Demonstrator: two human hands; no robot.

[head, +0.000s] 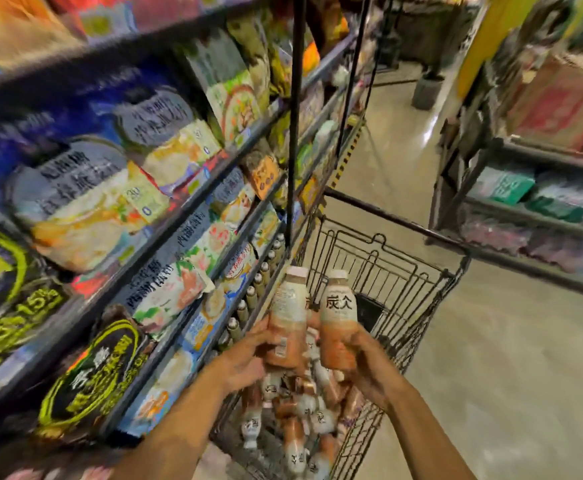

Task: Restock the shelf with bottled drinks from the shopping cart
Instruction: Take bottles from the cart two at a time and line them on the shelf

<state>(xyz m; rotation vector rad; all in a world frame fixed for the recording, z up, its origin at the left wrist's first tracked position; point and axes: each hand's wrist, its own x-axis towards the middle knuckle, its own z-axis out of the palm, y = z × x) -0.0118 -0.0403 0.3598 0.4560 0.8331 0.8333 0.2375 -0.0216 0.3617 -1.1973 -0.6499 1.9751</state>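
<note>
My left hand (245, 360) grips an orange-and-cream bottled drink (288, 313), held upright above the shopping cart (418, 289). My right hand (369, 365) grips a second bottle of the same kind (338, 317), its label with dark characters facing me. The two bottles stand side by side, close together. Below them, several more such bottles (297, 417) lie piled in the black wire cart. The shelf (165, 244) rises on the left, with a row of small bottles (252, 299) along a low level next to the cart.
The shelf's upper levels hold bagged snacks (110, 188) and boxes, blurred. Another rack (539, 209) with packaged goods stands to the right. A shiny tiled aisle floor (512, 358) runs between them, with a grey bin (427, 91) far down the aisle.
</note>
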